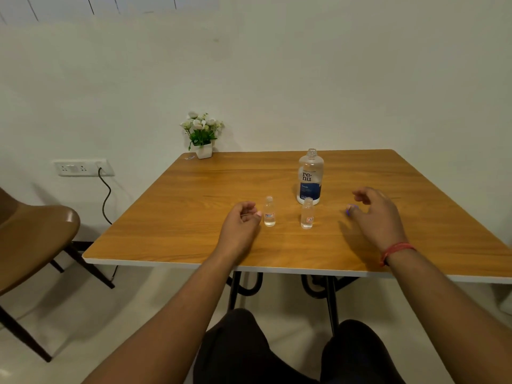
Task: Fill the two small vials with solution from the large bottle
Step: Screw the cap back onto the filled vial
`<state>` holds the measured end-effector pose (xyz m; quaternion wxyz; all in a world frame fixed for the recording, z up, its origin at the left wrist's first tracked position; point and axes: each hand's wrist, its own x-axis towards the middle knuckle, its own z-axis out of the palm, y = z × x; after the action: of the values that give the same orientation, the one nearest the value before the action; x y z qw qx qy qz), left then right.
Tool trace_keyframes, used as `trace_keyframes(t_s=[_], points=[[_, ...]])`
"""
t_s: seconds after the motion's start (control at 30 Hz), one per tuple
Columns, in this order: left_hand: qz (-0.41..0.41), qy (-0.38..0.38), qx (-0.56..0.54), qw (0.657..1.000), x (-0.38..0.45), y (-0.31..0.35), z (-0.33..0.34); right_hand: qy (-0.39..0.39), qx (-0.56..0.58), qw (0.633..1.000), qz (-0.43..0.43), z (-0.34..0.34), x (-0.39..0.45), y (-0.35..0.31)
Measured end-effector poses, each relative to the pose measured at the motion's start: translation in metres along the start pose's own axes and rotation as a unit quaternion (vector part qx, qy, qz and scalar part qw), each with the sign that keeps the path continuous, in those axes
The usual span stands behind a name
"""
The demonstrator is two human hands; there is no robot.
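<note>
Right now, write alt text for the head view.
Two small uncapped vials stand on a wooden table before a large open bottle. The left hand rests beside the left one; the right hand hovers over a purple cap.

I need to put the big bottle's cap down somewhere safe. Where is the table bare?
Bare wood lies between the flower pot and the large bottle, and along the table's near-left edge. It is crowded around the two vials, between the left hand and right hand.
</note>
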<state>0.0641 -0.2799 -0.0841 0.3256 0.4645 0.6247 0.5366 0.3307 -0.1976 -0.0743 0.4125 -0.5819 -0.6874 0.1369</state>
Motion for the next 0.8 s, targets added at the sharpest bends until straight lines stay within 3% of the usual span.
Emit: trace_keyframes(t_s=[0.13,0.33,0.63,0.8], points=[[0.005,-0.043,0.012,0.999,0.009,0.002,0.004,0.012,-0.017,1.000,0.006,-0.006,-0.004,0.014],[0.030,-0.050,0.006,0.998,0.021,-0.001,0.015,0.075,0.006,0.995,0.070,-0.014,-0.014,0.042],[0.028,-0.042,-0.010,0.999,0.030,-0.013,0.021,0.017,-0.140,0.987,0.074,-0.008,-0.017,0.059],[0.017,-0.045,-0.036,0.998,0.032,-0.015,0.020,0.005,-0.164,0.985,0.060,-0.005,-0.013,0.060]])
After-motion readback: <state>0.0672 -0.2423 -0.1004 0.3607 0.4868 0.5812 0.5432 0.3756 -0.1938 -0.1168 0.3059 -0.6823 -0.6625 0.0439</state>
